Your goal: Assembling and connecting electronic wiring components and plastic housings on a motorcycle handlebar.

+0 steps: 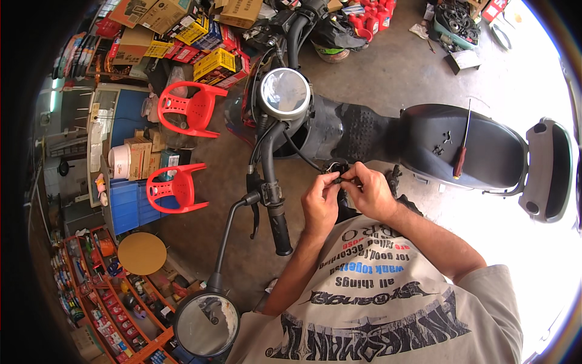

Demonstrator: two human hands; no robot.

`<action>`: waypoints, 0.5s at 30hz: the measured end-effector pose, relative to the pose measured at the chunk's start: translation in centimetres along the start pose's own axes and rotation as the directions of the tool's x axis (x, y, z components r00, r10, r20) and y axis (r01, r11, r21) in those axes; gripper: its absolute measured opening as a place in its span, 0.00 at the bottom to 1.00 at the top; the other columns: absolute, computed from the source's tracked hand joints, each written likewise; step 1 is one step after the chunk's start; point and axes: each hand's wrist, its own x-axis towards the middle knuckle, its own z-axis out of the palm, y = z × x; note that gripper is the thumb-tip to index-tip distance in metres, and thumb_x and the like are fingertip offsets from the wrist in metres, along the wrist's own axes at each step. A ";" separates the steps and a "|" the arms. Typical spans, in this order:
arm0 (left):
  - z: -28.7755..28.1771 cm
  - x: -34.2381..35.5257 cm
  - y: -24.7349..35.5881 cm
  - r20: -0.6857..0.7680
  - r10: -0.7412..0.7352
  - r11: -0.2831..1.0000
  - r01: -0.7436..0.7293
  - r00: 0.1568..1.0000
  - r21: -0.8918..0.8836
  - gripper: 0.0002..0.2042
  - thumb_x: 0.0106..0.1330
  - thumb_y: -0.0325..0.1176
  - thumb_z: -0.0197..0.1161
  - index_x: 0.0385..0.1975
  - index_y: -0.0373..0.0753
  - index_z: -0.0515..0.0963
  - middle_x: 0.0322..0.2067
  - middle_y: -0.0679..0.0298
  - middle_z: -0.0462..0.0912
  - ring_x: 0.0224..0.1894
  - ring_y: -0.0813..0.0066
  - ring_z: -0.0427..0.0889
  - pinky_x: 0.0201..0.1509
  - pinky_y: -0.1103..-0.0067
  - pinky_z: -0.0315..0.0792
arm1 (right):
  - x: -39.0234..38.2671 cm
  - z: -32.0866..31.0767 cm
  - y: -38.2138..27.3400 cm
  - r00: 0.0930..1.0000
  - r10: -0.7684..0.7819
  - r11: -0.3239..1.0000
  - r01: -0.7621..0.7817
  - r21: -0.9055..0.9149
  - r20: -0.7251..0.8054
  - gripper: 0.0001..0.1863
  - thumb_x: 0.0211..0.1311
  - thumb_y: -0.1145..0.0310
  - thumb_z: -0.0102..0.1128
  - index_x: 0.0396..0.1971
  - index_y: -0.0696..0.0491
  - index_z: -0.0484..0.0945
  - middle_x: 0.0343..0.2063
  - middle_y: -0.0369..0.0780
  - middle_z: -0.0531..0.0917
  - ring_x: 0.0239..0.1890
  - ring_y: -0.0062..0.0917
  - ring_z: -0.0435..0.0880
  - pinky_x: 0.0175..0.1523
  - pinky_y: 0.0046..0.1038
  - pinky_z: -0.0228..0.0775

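Both hands meet in front of my shirt, beside the scooter's step-through. My left hand [319, 203] pinches a small dark piece [339, 180] with thumb and forefinger. On the other side of that piece, my right hand [371, 193] is closed on it too. Its exact kind is too small to make out. Just beyond the fingertips is a dark part with thin pale wires [332, 167]. A black cable [301, 151] runs down toward it from the handlebar [270, 164]. Dark parts below the hands are partly hidden by them.
A screwdriver [464, 145] lies across the scooter seat [479, 142]. The round mirror [206, 324] juts out at lower left, near my left arm. Two red plastic chairs [197, 109] stand to the left, with boxes [215, 67] stacked beyond and orange shelves [115, 297] nearer.
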 end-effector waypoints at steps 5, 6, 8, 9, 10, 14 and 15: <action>0.1 0.0 0.1 -0.009 0.011 1.000 -0.011 1.000 0.019 0.10 0.62 0.16 0.61 0.43 0.31 0.79 0.36 0.57 0.86 0.35 0.72 0.86 0.40 0.78 0.79 | 0.1 0.5 0.1 0.999 0.004 1.000 -0.003 0.029 -0.047 0.08 0.54 0.77 0.64 0.32 0.58 0.73 0.27 0.48 0.82 0.31 0.45 0.83 0.34 0.38 0.73; 0.1 0.0 0.4 -0.009 0.007 1.000 -0.006 1.000 0.022 0.10 0.62 0.16 0.61 0.43 0.31 0.79 0.36 0.57 0.86 0.35 0.72 0.86 0.40 0.78 0.79 | 0.2 0.3 0.1 0.999 -0.026 1.000 0.026 -0.004 -0.042 0.08 0.54 0.78 0.63 0.32 0.58 0.73 0.27 0.48 0.82 0.31 0.46 0.83 0.34 0.38 0.73; 0.1 0.0 0.5 -0.009 0.002 1.000 -0.002 1.000 0.027 0.10 0.62 0.16 0.61 0.43 0.31 0.79 0.36 0.56 0.86 0.35 0.72 0.86 0.39 0.78 0.79 | 0.2 0.3 0.1 0.998 -0.056 0.998 0.055 -0.036 -0.035 0.08 0.54 0.78 0.63 0.31 0.58 0.72 0.27 0.48 0.82 0.31 0.46 0.82 0.35 0.39 0.73; 0.0 0.0 0.3 0.005 -0.023 1.000 0.023 1.000 0.008 0.10 0.63 0.16 0.61 0.44 0.30 0.79 0.37 0.58 0.86 0.37 0.76 0.85 0.43 0.80 0.78 | 0.2 0.3 0.2 0.997 -0.068 0.997 0.066 -0.034 -0.040 0.08 0.54 0.79 0.62 0.31 0.58 0.72 0.27 0.47 0.82 0.32 0.47 0.82 0.35 0.39 0.73; 0.0 0.0 0.2 0.021 -0.047 0.999 0.047 0.999 -0.012 0.10 0.64 0.16 0.61 0.45 0.30 0.78 0.38 0.60 0.85 0.40 0.79 0.83 0.46 0.82 0.77 | 0.2 0.3 0.3 0.996 -0.079 0.996 0.077 -0.033 -0.045 0.08 0.54 0.79 0.62 0.31 0.58 0.71 0.27 0.47 0.82 0.32 0.47 0.82 0.34 0.39 0.73; -0.1 0.1 0.2 0.034 -0.046 0.999 0.046 0.998 0.008 0.10 0.64 0.16 0.61 0.45 0.29 0.78 0.38 0.60 0.85 0.40 0.79 0.83 0.46 0.82 0.77 | 0.3 0.3 0.4 0.997 -0.069 0.997 0.069 -0.017 -0.039 0.07 0.54 0.80 0.61 0.30 0.58 0.71 0.28 0.48 0.82 0.33 0.47 0.82 0.35 0.39 0.73; -0.1 0.2 0.1 0.039 -0.047 0.999 0.047 0.998 0.006 0.10 0.65 0.17 0.61 0.45 0.29 0.78 0.38 0.61 0.85 0.40 0.79 0.83 0.46 0.82 0.77 | 0.3 0.3 0.4 0.996 -0.075 0.997 0.075 -0.014 -0.038 0.07 0.55 0.80 0.61 0.30 0.58 0.71 0.27 0.47 0.82 0.33 0.47 0.82 0.35 0.39 0.73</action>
